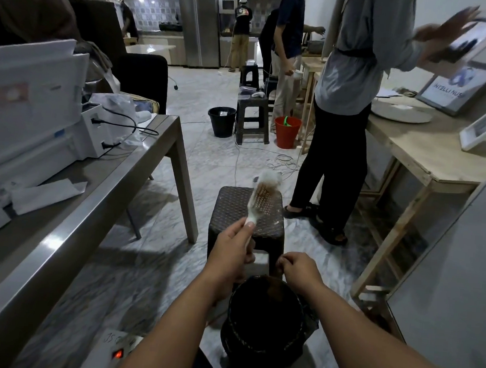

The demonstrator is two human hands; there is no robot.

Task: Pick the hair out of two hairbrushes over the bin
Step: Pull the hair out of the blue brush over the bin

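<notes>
Forearms: both bare, reaching forward from the bottom edge, one either side of the bin.
Bin: round black plastic bin with a dark liner [264, 321], on the marble floor directly under and just behind the right hand; brownish clump shows inside near the far rim, probably hair already dropped.
Right hand [299, 271]: fingers curled together above the bin's far rim; pinching loose hair, I judge, but the strands are too fine to confirm. Placed there so pickings fall in.
Left hand [231, 257]: grips the handle of the white plastic hairbrush with brown hair in its bristles [263, 199], thumb along the handle.
Brush position: up and ahead of the left hand, beyond the bin, over the brown woven-pattern stool [245, 212].
Brush axis: long axis runs from the handle near the hand up and away, leaning slightly right; head end farthest from the camera.
Bristle face: turned right, toward the picking hand, for easy reach.
Second brush: not identified.
</notes>
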